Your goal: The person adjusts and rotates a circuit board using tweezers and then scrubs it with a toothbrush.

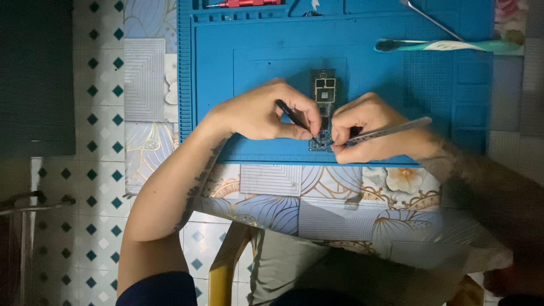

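Narrow circuit board (323,107) lies on the blue work mat (238,68), near its front edge. Left hand (266,113) pinches a black pointed tool (294,119), tip down at the board's lower end. Right hand (368,127) grips metal tweezers (391,130), tips at the same spot. Looks mid-job: board bare, both tools engaged, nothing lifted off yet. Red screwdriver (243,3) and toothbrush (442,45) sit idle at the mat's far side

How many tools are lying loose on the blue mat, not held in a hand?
3. A red-handled screwdriver in the top tray, a thin metal tool at the upper right, and a toothbrush just below it. More may lie beyond the picture's top edge.
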